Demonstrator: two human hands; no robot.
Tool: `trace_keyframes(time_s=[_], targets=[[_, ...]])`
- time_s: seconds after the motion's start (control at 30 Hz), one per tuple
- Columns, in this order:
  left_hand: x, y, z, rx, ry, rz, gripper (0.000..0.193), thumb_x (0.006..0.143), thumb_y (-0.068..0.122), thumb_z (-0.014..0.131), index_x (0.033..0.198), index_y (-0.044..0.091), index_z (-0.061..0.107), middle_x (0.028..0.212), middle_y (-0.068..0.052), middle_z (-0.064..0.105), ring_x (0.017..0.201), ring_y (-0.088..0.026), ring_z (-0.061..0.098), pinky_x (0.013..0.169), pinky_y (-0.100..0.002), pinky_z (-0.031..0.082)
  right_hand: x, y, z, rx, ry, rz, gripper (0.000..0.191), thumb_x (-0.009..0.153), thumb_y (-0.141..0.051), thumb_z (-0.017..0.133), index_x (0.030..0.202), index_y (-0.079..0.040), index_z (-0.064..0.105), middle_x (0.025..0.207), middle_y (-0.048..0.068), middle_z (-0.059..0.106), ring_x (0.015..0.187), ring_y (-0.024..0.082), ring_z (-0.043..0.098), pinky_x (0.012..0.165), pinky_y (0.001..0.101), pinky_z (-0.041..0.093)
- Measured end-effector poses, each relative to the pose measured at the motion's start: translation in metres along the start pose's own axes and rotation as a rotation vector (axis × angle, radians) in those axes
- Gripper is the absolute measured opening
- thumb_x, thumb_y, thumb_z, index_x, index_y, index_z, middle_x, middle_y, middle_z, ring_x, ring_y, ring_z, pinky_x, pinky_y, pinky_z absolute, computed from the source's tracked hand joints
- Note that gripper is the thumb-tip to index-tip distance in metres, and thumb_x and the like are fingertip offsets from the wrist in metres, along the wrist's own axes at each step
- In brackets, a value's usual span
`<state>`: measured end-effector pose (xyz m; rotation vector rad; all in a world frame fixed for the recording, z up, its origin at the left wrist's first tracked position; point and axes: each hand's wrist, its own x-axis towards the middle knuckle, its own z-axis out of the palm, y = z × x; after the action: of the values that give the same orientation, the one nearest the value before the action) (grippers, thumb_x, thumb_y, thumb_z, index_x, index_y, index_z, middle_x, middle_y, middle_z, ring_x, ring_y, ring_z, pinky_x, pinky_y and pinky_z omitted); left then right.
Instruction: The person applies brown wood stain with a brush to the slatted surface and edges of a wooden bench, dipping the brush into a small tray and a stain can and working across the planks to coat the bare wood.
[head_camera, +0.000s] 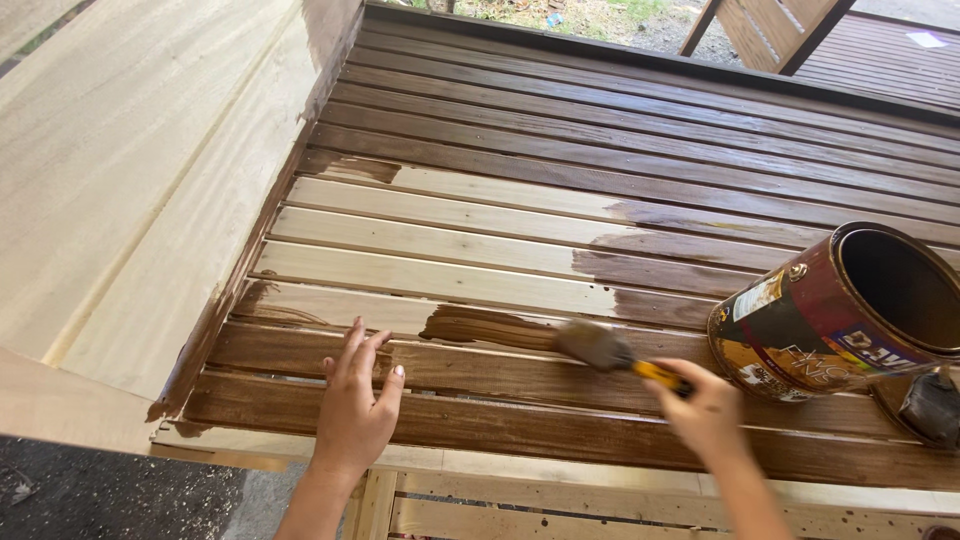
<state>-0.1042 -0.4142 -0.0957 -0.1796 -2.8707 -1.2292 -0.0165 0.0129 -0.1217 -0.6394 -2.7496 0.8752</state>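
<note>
My right hand (706, 410) grips a paintbrush (612, 353) with a yellow handle; its blurred bristles touch a pale slat at the end of a fresh dark streak (485, 326). My left hand (356, 400) lies flat, fingers spread, on a stained brown slat near the front left corner. The slatted wooden panel (480, 215) is stained dark brown at the back and along the front, with several bare pale slats in the middle left.
A tin can of stain (835, 315) sits tilted on the slats at the right, its mouth open. A dark rag (930, 408) lies beside it. A bare wooden side board (130, 190) rises on the left. Another wooden frame (770, 30) stands beyond.
</note>
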Motion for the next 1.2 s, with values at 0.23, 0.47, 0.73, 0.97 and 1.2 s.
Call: trace_keyframes(time_s=[0.23,0.47,0.73,0.97,1.2], targets=[[0.002,-0.021,0.009,0.029,0.023,0.01,0.051,0.097,0.031,0.05,0.143,0.009,0.048,0.165,-0.016,0.024,0.154,-0.03,0.016,0.123,-0.054,0.004,-0.003,0.051,-0.057,-0.111,0.058,0.192,0.038,0.083,-0.023,0.082,0.12,-0.015,0.078,0.085,0.01,0.079,0.052,0.018,0.05,0.051,0.0345,0.041],[-0.002,-0.03,-0.01,-0.015,0.11,-0.007,0.05,0.097,0.032,0.048,0.142,0.01,0.05,0.164,-0.017,0.028,0.155,-0.031,0.018,0.122,-0.055,0.007,0.016,-0.072,0.059,0.185,-0.176,-0.27,0.032,0.079,-0.004,0.077,0.11,-0.012,0.077,0.103,0.007,0.08,0.093,0.017,0.076,0.082,0.0318,0.062],[-0.01,-0.062,-0.055,0.03,0.314,-0.072,0.06,0.098,0.033,0.046,0.151,0.006,0.036,0.164,-0.02,0.024,0.153,-0.035,0.018,0.122,-0.056,0.008,0.015,-0.322,0.218,0.295,-0.341,-0.525,0.027,0.082,-0.005,0.077,0.109,-0.007,0.075,0.1,0.013,0.076,0.081,0.024,0.074,0.071,0.0362,0.061],[-0.005,-0.088,-0.051,0.227,0.313,-0.07,0.063,0.099,0.035,0.045,0.151,0.001,0.033,0.166,-0.02,0.021,0.153,-0.035,0.017,0.124,-0.052,0.005,0.034,-0.315,0.21,0.256,-0.483,-0.34,0.023,0.09,-0.008,0.07,0.112,-0.009,0.073,0.104,0.011,0.078,0.081,0.021,0.076,0.072,0.0335,0.064],[0.014,-0.099,-0.03,0.306,0.346,-0.037,0.061,0.098,0.036,0.046,0.15,0.006,0.038,0.161,-0.021,0.028,0.151,-0.036,0.022,0.122,-0.057,0.008,0.035,-0.129,0.068,0.007,-0.346,0.028,0.03,0.087,-0.012,0.075,0.117,-0.018,0.075,0.089,0.01,0.079,0.045,0.012,0.058,0.036,0.0266,0.045]])
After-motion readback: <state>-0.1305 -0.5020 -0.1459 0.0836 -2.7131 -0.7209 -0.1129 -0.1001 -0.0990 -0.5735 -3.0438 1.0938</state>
